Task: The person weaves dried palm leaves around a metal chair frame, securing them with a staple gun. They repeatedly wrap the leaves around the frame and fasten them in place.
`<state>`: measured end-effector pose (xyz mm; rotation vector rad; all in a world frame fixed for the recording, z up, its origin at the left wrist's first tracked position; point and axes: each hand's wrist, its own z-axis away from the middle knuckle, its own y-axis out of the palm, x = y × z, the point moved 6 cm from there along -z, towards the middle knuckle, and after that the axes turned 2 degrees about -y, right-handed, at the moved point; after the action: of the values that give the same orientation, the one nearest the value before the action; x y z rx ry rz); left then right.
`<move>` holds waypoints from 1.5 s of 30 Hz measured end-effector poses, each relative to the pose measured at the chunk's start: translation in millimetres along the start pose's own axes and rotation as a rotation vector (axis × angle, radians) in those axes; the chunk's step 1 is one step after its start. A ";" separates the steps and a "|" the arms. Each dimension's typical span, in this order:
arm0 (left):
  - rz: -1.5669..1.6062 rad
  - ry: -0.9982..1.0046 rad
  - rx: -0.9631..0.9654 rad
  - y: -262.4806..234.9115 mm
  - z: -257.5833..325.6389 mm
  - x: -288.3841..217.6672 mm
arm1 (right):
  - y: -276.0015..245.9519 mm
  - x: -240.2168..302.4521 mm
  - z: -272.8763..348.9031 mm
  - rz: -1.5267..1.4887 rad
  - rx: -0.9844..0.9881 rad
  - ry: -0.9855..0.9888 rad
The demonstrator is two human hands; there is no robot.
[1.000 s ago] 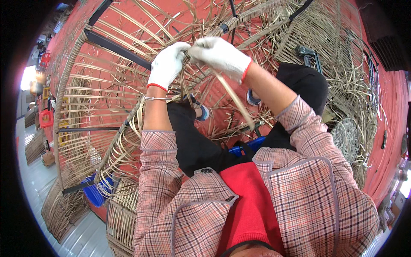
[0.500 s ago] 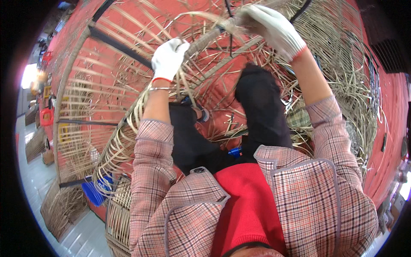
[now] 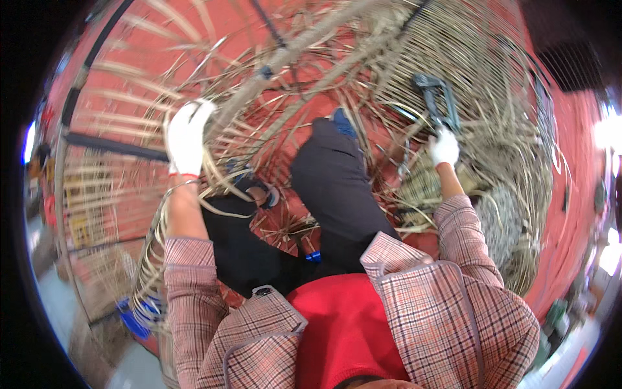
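I sit inside a large round wicker frame (image 3: 285, 55) of pale rattan rods over black metal bars. My left hand (image 3: 186, 135), in a white glove, is closed on several loose rattan strands (image 3: 214, 172) at the frame's left side. My right hand (image 3: 444, 148), also gloved, reaches out to the right and grips the handle end of a grey metal pliers-like tool (image 3: 433, 97) that lies among the woven rods. My legs in dark trousers (image 3: 337, 188) stretch between the two hands.
A dense heap of woven rattan (image 3: 502, 214) lies beside my right arm. A black bar (image 3: 110, 144) crosses at the left over red floor (image 3: 116, 84). A blue crate (image 3: 133, 316) sits low left. My sandalled foot (image 3: 256, 188) rests under the strands.
My right hand has left the rod at the frame's middle and swung right and down onto the grey tool. The left hand has stayed on the strands.
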<state>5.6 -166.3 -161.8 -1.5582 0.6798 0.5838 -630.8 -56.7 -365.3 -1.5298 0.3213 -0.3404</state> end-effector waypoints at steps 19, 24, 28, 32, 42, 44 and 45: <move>0.580 -0.282 -0.043 0.6 5.3 0.4 | 78.9 20.6 -173.8 -0.880 0.351 0.182; 0.496 -0.241 -0.004 2.1 5.0 -1.9 | -54.5 99.9 -87.2 -1.178 0.283 -0.078; 0.552 -0.203 0.000 4.0 5.9 -3.8 | -127.9 159.4 6.0 -1.061 0.122 -0.310; 0.527 -0.187 0.000 3.9 2.8 -0.8 | -126.2 224.8 74.0 -1.213 0.394 -0.369; 0.550 -0.194 0.022 -0.5 0.9 4.5 | -131.6 351.0 130.5 -1.170 0.390 -0.836; 0.605 -0.190 0.022 -1.2 -0.5 4.0 | -136.1 358.5 130.9 -1.115 0.310 -0.929; 0.582 -0.189 0.019 -1.5 -1.1 4.2 | -138.2 361.2 133.0 -1.051 0.246 -0.991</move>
<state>9.5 -167.6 -163.7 -1.2582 0.9951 1.1364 -249.0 -85.3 -221.7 -1.3279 -1.2918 -0.3586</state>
